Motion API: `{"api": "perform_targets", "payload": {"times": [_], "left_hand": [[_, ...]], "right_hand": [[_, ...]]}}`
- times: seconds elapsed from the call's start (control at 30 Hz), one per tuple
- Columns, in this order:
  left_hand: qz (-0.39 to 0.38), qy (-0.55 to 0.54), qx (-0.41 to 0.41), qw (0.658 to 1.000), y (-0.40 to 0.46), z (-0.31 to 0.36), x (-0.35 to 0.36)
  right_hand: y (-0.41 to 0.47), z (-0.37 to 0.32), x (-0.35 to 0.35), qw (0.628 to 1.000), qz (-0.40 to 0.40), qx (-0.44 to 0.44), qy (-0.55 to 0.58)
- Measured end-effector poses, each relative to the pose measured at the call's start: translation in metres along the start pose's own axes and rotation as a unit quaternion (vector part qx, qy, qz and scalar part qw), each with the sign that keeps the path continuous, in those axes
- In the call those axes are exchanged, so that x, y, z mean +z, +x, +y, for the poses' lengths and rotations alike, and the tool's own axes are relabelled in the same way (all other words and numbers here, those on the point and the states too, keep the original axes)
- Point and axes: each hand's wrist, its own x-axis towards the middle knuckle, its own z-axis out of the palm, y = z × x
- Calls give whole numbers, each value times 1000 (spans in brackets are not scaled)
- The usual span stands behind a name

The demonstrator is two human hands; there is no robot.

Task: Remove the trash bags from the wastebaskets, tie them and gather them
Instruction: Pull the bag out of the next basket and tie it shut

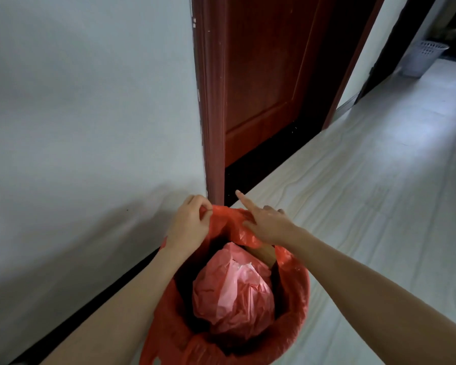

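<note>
My hands gather the red trash bag (pixel 229 225) at the wastebasket's far rim.
Left hand (pixel 191 222) pinches the bunched edge; right hand (pixel 266 223) grips it, forefinger straight, fingers (pixel 244 200) above the liner.

No text, label, number or sign can be read anywhere.

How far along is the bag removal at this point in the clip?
Early. Done: nothing tied or gathered in view. In hand: the left hand and right hand pinch the far edge of the red trash bag, which still lines its wastebasket around crumpled pink plastic. Left: lift, tie, then check the white basket down the hall.
</note>
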Motion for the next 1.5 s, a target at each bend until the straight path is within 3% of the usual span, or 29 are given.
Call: {"api": "perform_targets", "payload": {"times": [0.07,0.2,0.33,0.43,0.53,0.6,0.7,0.77,0.83,0.9,0.97,1.13,1.33,1.5], "left_hand": [[-5,-15,-4,1000,2,0,-4],[-65,60,39,995,-3,1,-11],[-75,166,39,982,1,7,-23],[-189,321,30,928,-2,8,-33],[-212,397,12,893,-15,-2,-44],[-187,379,-33,906,-27,-10,-53],[-141,262,-83,951,-55,-19,-60],[-112,132,-142,975,-82,-26,-57],[-113,47,-191,974,-110,-31,-48],[-93,-20,-199,975,-132,-30,-37],[-33,-51,-207,977,-145,-25,-27],[85,-45,-262,960,-142,-25,-13],[102,42,-307,945,-105,-42,-19],[107,145,-327,928,-74,-56,-26]], "right_hand": [[3,-6,-1,997,-22,-2,-71],[4,-10,-6,991,42,-69,-111],[-7,-5,-18,992,41,-119,3],[-18,3,-34,995,55,-85,-3],[-26,20,-47,986,36,-46,-156],[-37,33,-54,976,3,15,-215],[-64,50,-48,981,-38,99,-164],[-82,61,-23,991,-35,105,-79],[-104,62,6,989,-1,133,71],[-120,50,27,961,37,159,223],[-126,39,42,935,94,176,292],[-116,25,59,906,157,191,344],[-78,13,57,910,144,180,344],[-43,3,49,939,108,169,281]]}}
